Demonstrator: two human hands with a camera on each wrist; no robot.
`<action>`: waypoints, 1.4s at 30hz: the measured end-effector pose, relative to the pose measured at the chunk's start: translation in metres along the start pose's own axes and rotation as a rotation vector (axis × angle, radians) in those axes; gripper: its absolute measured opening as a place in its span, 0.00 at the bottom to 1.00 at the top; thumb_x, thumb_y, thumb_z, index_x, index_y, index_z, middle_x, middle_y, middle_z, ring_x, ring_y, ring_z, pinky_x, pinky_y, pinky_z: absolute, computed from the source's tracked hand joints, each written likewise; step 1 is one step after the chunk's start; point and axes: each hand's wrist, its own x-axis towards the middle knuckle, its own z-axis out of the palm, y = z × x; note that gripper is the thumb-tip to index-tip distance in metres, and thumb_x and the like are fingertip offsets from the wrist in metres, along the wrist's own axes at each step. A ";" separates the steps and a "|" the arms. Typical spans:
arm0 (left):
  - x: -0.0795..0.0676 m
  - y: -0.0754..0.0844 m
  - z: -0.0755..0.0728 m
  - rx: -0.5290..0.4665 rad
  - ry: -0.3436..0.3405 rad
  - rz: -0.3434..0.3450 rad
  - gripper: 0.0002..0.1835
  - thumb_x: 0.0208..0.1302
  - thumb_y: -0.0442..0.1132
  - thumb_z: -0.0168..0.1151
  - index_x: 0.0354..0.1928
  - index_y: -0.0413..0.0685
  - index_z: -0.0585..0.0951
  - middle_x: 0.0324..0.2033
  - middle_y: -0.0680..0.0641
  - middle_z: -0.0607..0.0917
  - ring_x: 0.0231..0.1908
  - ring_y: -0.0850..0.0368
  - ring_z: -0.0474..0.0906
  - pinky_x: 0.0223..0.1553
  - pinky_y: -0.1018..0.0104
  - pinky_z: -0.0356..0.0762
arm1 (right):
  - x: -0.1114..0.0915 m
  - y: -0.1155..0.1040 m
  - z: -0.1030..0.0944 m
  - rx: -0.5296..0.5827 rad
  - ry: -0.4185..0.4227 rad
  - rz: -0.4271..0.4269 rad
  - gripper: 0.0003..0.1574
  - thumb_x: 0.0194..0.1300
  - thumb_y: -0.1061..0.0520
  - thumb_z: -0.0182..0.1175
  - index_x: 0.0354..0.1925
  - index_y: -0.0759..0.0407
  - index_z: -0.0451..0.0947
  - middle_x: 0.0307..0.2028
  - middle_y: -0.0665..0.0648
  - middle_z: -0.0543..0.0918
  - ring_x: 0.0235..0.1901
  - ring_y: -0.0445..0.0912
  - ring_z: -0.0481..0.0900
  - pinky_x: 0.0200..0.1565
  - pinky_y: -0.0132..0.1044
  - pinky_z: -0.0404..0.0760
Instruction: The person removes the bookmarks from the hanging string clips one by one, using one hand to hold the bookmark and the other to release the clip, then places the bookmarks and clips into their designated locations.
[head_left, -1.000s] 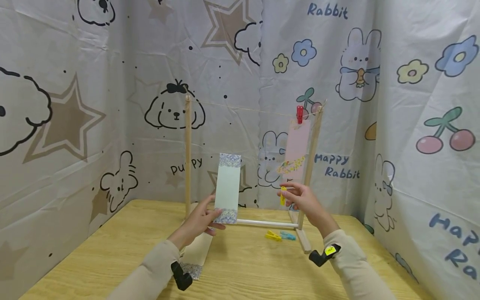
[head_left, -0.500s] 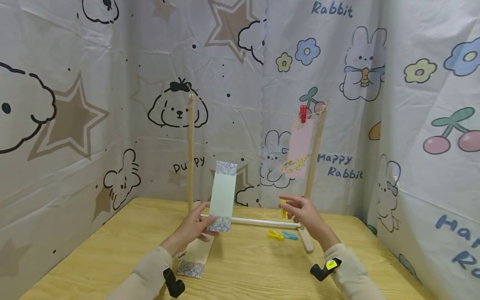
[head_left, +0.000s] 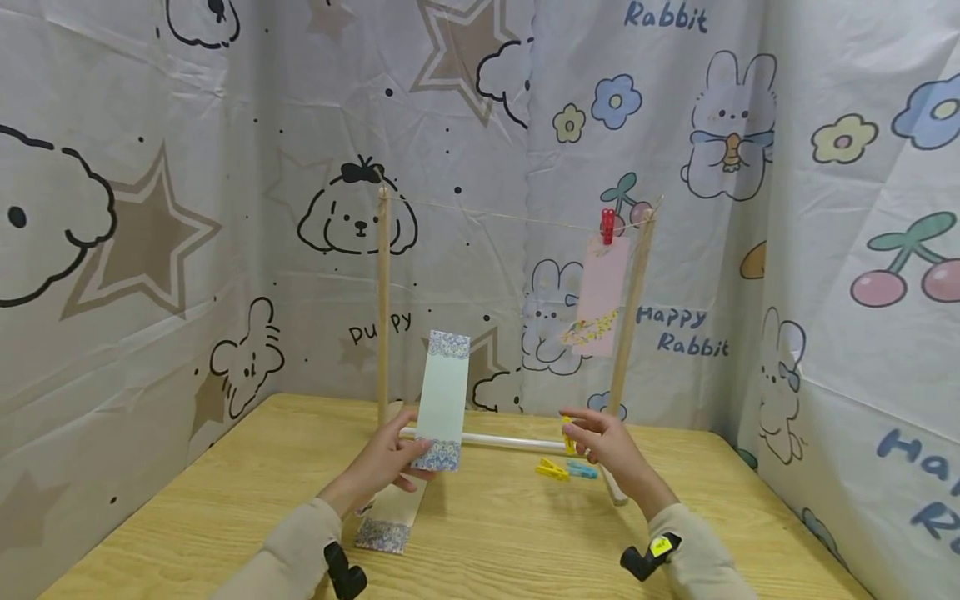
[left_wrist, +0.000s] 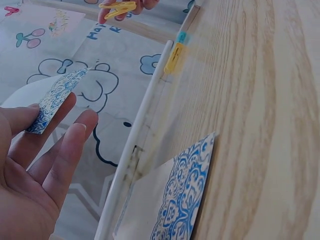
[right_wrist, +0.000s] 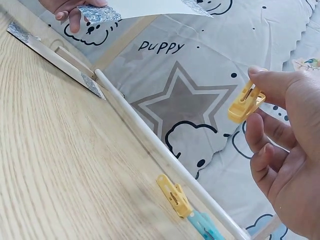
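Note:
In the head view my left hand (head_left: pixel 384 457) pinches a pale green card (head_left: pixel 442 392) near its lower end, thumb in front. Blue lace-like bands cross both ends of the card, which stands nearly upright above the table. My right hand (head_left: pixel 613 448) holds a yellow clothespin (right_wrist: pixel 244 104) between thumb and fingers, low in front of the frame's right side. Below that hand lie a second yellow clothespin (head_left: pixel 552 469) and a blue clothespin (head_left: pixel 582 470). Beneath my left hand rests a cream card (head_left: pixel 384 533) with a patterned end, partly hidden by the hand.
A wooden frame has a left post (head_left: pixel 383 300), a right post (head_left: pixel 632 308) and a white bottom bar (head_left: pixel 517 442). A string (head_left: pixel 487 214) spans the posts. From it hangs a pink card (head_left: pixel 602 287) by a red clothespin (head_left: pixel 607 226). Patterned cloth surrounds the wooden table (head_left: pixel 510 542).
Both hands have come down, the left with the green card and slightly leftward, the right with its yellow clothespin. The view has shifted slightly. The pink card still hangs from the string.

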 end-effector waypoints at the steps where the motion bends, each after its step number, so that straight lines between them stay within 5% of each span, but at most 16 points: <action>1: 0.000 0.000 0.000 -0.001 0.001 -0.005 0.23 0.81 0.38 0.55 0.72 0.48 0.65 0.48 0.36 0.87 0.45 0.31 0.86 0.28 0.55 0.87 | 0.000 0.000 0.000 0.003 0.003 0.001 0.26 0.75 0.52 0.64 0.67 0.60 0.78 0.40 0.58 0.84 0.29 0.46 0.76 0.27 0.31 0.72; 15: -0.008 -0.005 -0.001 -0.014 -0.009 -0.021 0.25 0.81 0.40 0.56 0.73 0.45 0.64 0.49 0.33 0.86 0.44 0.28 0.85 0.28 0.56 0.86 | -0.002 0.012 0.005 0.022 0.008 -0.013 0.27 0.74 0.53 0.65 0.66 0.62 0.78 0.36 0.58 0.83 0.27 0.45 0.74 0.25 0.32 0.70; 25: -0.026 -0.008 -0.005 0.002 0.027 -0.024 0.30 0.80 0.39 0.57 0.76 0.40 0.59 0.46 0.35 0.86 0.42 0.34 0.87 0.27 0.57 0.86 | -0.003 0.025 0.018 -0.008 0.029 0.040 0.28 0.72 0.52 0.68 0.65 0.60 0.80 0.45 0.59 0.85 0.26 0.45 0.74 0.22 0.31 0.68; 34: -0.036 -0.001 -0.018 0.032 0.065 -0.058 0.38 0.78 0.42 0.60 0.79 0.36 0.54 0.42 0.37 0.88 0.40 0.41 0.89 0.39 0.45 0.86 | -0.006 0.032 0.021 -0.083 -0.027 0.012 0.27 0.74 0.54 0.66 0.65 0.65 0.79 0.46 0.62 0.86 0.26 0.44 0.73 0.24 0.31 0.69; 42: -0.048 0.007 -0.028 0.064 0.111 -0.098 0.36 0.76 0.39 0.63 0.77 0.35 0.59 0.51 0.38 0.83 0.44 0.48 0.82 0.42 0.48 0.85 | -0.010 0.049 0.019 -0.189 -0.138 -0.034 0.27 0.72 0.55 0.67 0.63 0.68 0.80 0.40 0.57 0.83 0.26 0.44 0.75 0.27 0.33 0.76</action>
